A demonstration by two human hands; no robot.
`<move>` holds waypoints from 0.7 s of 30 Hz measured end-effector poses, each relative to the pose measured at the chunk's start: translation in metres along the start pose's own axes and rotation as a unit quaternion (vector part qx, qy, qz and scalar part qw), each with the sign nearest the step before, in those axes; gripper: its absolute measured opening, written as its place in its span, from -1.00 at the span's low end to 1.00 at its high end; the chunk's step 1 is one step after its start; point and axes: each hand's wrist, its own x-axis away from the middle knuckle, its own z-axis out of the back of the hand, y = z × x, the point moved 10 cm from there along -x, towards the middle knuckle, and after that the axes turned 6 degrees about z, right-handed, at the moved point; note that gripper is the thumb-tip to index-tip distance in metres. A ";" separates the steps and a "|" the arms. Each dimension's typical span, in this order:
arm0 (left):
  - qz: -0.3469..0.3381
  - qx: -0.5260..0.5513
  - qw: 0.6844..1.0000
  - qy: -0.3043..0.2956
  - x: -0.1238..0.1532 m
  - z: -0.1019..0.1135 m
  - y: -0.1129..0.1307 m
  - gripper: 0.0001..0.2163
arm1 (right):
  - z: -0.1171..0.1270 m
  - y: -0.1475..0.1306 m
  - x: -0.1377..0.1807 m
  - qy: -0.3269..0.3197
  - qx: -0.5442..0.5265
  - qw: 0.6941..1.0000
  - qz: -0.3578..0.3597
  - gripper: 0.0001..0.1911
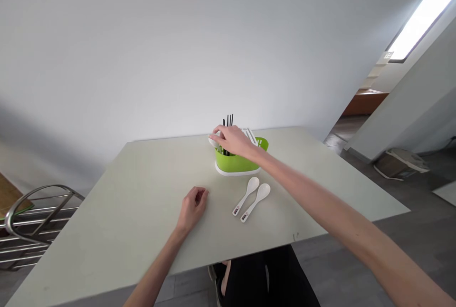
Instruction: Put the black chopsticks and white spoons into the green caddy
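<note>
A green utensil holder (236, 165) with a white base stands towards the back of the table, with several black chopsticks (228, 120) upright in it. My right hand (233, 139) is above its left part, fingers closed on a white spoon (214, 142) whose bowl points up and left; the handle is mostly hidden by the hand and the holder. My left hand (193, 207) rests on the table, fingers curled in, with nothing visible in them. Two more white spoons, a left one (246, 196) and a right one (255, 202), lie side by side in front of the holder, labels on their handles.
The pale table (153, 231) meets a plain wall (199, 50) behind the holder. A metal rack (39, 212) stands off its left edge. Further right, a bin (401, 163) sits on the floor. My legs (270, 278) are under the front edge.
</note>
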 end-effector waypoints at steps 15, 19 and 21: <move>-0.015 -0.028 0.999 0.011 -0.004 0.000 0.009 -0.69 | -0.067 0.131 0.213 -0.181 -0.106 0.946 -0.246 -0.84; -0.016 -0.029 0.999 0.011 -0.003 0.000 0.010 -0.69 | -0.083 0.117 0.219 -0.159 -0.125 0.951 -0.234 -0.80; -0.015 -0.025 0.999 0.012 -0.003 0.000 0.009 -0.69 | -0.077 0.105 0.216 -0.154 -0.141 0.954 -0.216 -0.79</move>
